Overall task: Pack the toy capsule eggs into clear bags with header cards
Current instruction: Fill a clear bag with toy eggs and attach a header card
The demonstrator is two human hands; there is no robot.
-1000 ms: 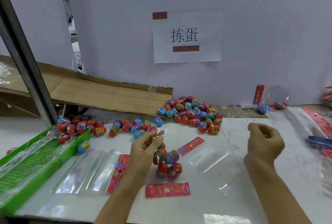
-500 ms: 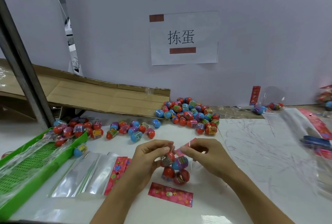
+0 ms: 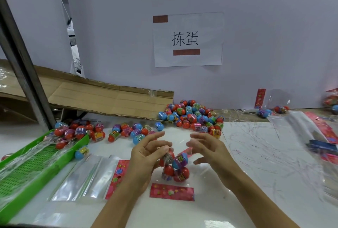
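I saw the left hand (image 3: 146, 156) pinching the clear bag (image 3: 174, 168) of eggs mid-table, header card (image 3: 172, 191) just nearer, right hand (image 3: 208, 147) slack beside it, blurred, contact unclear.

Left hand (image 3: 146, 156) with pinching fingertips, right hand (image 3: 208, 150) loosely spread alongside.

Probably a packing workshop: heaped capsule eggs (image 3: 192, 116), stacked clear bags (image 3: 80, 178), wall sign (image 3: 188, 39).

Clear bag (image 3: 175, 169) w/ four eggs – upright, header card (image 3: 172, 194) at base.
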